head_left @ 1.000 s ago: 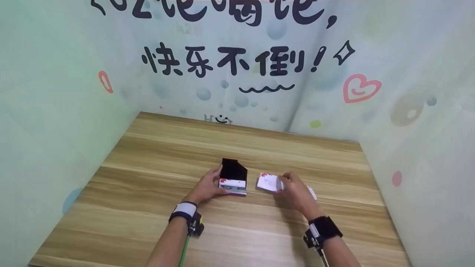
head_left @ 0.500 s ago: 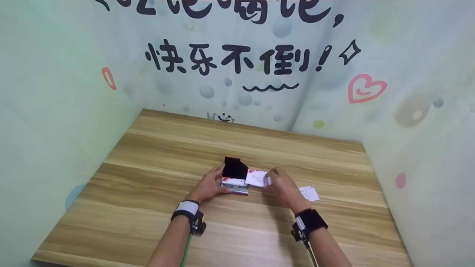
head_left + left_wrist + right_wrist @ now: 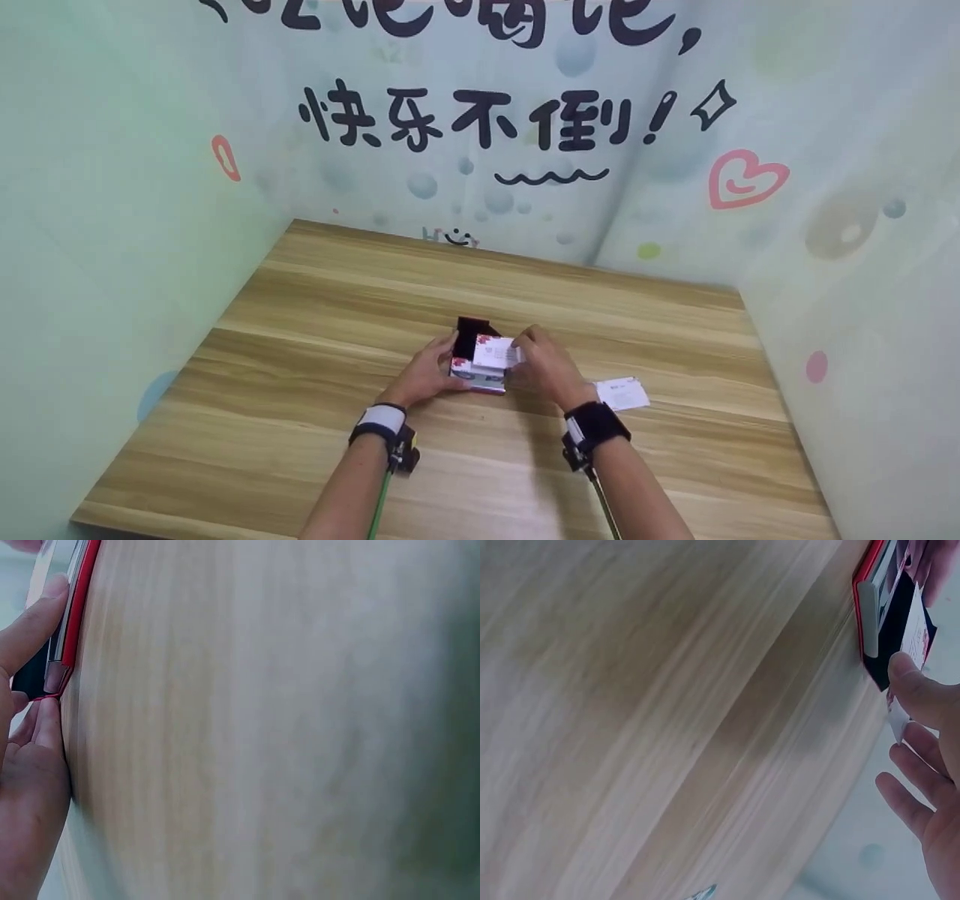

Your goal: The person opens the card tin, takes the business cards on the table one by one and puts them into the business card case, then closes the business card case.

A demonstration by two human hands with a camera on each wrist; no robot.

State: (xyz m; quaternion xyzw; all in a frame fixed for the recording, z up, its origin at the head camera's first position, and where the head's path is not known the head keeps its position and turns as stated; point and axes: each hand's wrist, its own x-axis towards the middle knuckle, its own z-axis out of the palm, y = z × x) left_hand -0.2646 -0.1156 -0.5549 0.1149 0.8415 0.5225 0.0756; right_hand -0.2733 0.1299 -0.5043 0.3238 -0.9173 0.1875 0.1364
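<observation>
On the table lies an opened business card case [image 3: 466,337], black inside, with a red outer edge in the wrist views. My left hand [image 3: 421,375] grips its left side, the thumb [image 3: 37,626] over the front part and fingers behind. A card with red flower print shows inside the case's front part. Between thumb and fingers my right hand [image 3: 551,367] pinches a white business card [image 3: 493,351] with red print in one corner. That card is over the case, covering part of the black lining. Whether it touches the case I cannot tell.
Another white card [image 3: 624,394] lies on the wood-grain table [image 3: 345,300], right of my right wrist. A printed cloth [image 3: 420,165] stands along the back and both sides. Each wrist wears a strapped camera with a cable.
My right hand has carried the pinched card leftward from beside the case to over it. The loose card on the right has come into fuller view. My left hand keeps its grip.
</observation>
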